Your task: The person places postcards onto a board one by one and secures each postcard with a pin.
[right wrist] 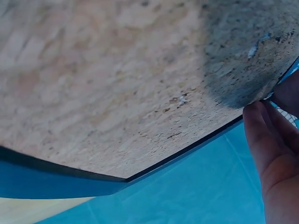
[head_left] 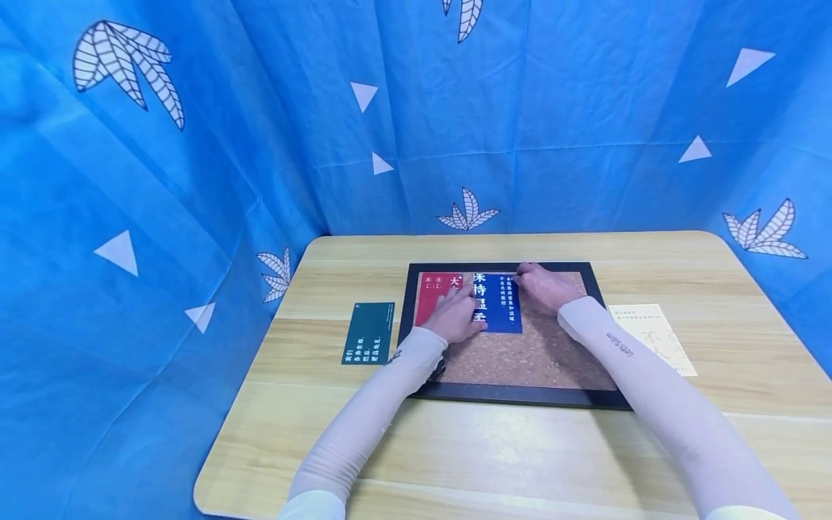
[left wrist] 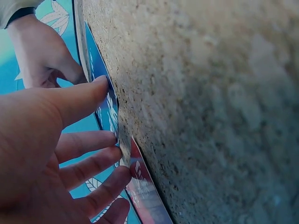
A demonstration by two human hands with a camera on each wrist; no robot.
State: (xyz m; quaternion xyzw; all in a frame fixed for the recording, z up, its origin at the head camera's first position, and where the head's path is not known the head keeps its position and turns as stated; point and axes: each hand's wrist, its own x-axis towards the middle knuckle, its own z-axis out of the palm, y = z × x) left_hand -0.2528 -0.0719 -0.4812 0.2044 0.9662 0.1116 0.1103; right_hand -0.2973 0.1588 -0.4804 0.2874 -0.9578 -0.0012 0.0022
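Note:
A cork board (head_left: 539, 361) in a black frame lies on the table. Along its upper part, a red card (head_left: 429, 295) with white characters is at the left, and a blue card (head_left: 505, 312) is beside it, right of the middle. My left hand (head_left: 453, 315) rests over the blue card's left part; in the left wrist view its fingers are spread, with thumb and fingertips touching the card. At the blue card's upper right corner, my right hand (head_left: 544, 289) brings thumb and fingers together. A small pale bit (right wrist: 269, 96) shows between them, mostly hidden.
A dark green card (head_left: 369, 332) lies on the wooden table (head_left: 312, 433) left of the board. Partly under the right forearm's side lies a cream card (head_left: 650, 336). Blue patterned cloth (head_left: 416, 115) hangs behind the table and along its left.

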